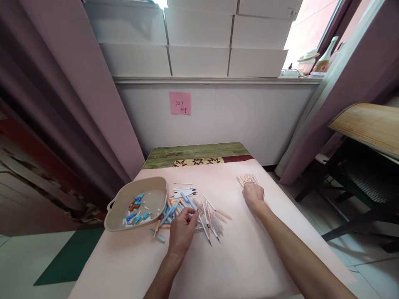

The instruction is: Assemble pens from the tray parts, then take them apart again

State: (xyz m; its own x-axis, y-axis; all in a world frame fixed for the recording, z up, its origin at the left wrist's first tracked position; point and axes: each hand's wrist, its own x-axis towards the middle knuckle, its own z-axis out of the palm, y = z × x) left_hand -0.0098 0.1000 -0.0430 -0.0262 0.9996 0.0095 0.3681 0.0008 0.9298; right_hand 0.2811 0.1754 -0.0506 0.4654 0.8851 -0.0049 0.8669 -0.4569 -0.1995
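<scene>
My left hand [183, 229] is over the front of a mixed pile of pen parts, thumb and fingertips pinched together. Whatever is between them is too small to make out. Blue and orange pen barrels [171, 212] lie in the pile just beyond it. Clear pen caps [218, 224] and white refills with dark tips [205, 232] spread to its right. My right hand [253, 194] is closed at the near end of a row of slim, pale pens [247, 179]. Its fingertips are hidden, so what they grip does not show.
A beige basket [137, 181] on the left holds small blue, brown and white pieces. More refills [184, 192] lie beside it on the pink table cover [218, 178]. A pink note [180, 103] is stuck to the wall. Chair-like dark furniture [358, 182] stands at right.
</scene>
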